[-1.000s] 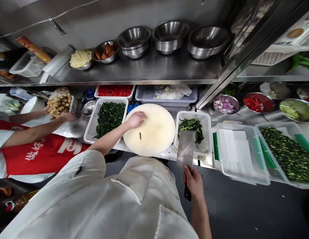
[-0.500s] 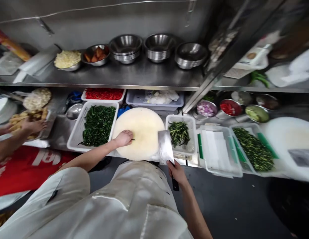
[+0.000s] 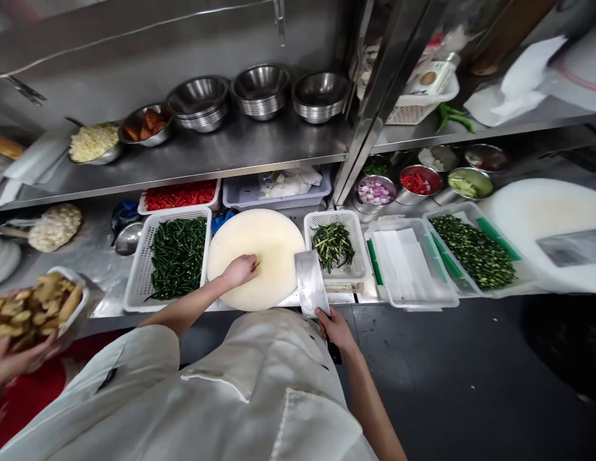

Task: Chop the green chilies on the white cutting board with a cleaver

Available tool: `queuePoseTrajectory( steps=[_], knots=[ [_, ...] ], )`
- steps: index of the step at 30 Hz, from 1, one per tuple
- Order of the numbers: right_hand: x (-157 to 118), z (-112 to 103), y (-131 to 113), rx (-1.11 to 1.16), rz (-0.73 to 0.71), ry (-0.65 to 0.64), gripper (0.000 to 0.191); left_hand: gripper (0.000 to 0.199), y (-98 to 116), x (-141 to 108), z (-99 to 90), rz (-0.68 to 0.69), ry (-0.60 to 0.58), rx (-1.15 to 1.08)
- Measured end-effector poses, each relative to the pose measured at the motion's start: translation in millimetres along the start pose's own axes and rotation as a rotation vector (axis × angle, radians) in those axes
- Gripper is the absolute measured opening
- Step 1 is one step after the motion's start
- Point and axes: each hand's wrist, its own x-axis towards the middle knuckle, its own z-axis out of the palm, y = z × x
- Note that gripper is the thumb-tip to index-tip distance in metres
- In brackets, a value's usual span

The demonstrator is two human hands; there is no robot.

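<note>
My left hand (image 3: 241, 269) rests on the round cutting board (image 3: 271, 234), fingers closed around a green chili (image 3: 258, 264) of which only a thin dark end shows. In my right hand (image 3: 335, 328) is a cleaver (image 3: 311, 282), gripped by its black handle at the board's right front edge. The blade is flat side up and apart from the chili. Left of the board stands a white basket (image 3: 134, 291) heaped with whole green chilies (image 3: 178, 256). A smaller white basket (image 3: 359, 272) on the right holds cut green pieces (image 3: 332, 246).
Another person's hands (image 3: 19, 358) hold a container of ginger (image 3: 36, 307) at the left. Steel bowls (image 3: 264, 89) line the shelf (image 3: 259, 144) above. Farther right are a clear box (image 3: 408, 296), a tray of chopped greens (image 3: 475, 250) and a second board (image 3: 542, 198).
My view has turned to the right. The other person's ginger container has come off the counter toward the front. My left hand stays on the board, and the cleaver remains near the board's right edge.
</note>
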Motion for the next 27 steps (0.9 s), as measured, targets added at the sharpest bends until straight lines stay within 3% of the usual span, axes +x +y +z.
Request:
queuePoseTrajectory(
  steps=[5, 7, 9, 11, 14, 16, 19, 23, 25, 27],
  knots=[
    [3, -1, 6, 0.020, 0.045, 0.022, 0.054, 0.012, 88, 68, -18.3, 0.239, 0.160, -0.304],
    [2, -1, 5, 0.024, 0.040, 0.027, 0.055, 0.019, 99, 89, -28.9, 0.268, 0.184, -0.305],
    [-1, -1, 5, 0.032, 0.028, 0.032, 0.056, 0.022, 83, 99, -38.7, 0.223, 0.197, -0.232],
    [-4, 2, 7, 0.043, 0.041, 0.044, 0.056, 0.020, 47, 95, -44.9, 0.112, 0.191, -0.131],
    [-7, 8, 14, 0.062, 0.074, 0.074, 0.057, 0.019, -13, 71, -44.0, -0.083, 0.140, -0.019],
    [-9, 14, 18, 0.069, 0.078, 0.090, 0.057, 0.020, -38, 51, -34.8, -0.129, 0.092, -0.005],
    [-8, 20, 19, 0.088, 0.088, 0.097, 0.058, 0.023, -50, 30, -10.1, -0.052, 0.054, -0.025],
    [-1, 18, 14, 0.072, 0.107, 0.072, 0.059, 0.021, -45, 21, 19.3, -0.011, 0.132, -0.061],
    [3, 16, 8, 0.021, 0.096, 0.073, 0.060, 0.021, -45, 23, 21.6, -0.007, 0.143, -0.072],
    [8, 15, 3, -0.035, 0.082, 0.082, 0.061, 0.018, -51, 30, 11.4, 0.032, 0.135, -0.092]
  ],
)
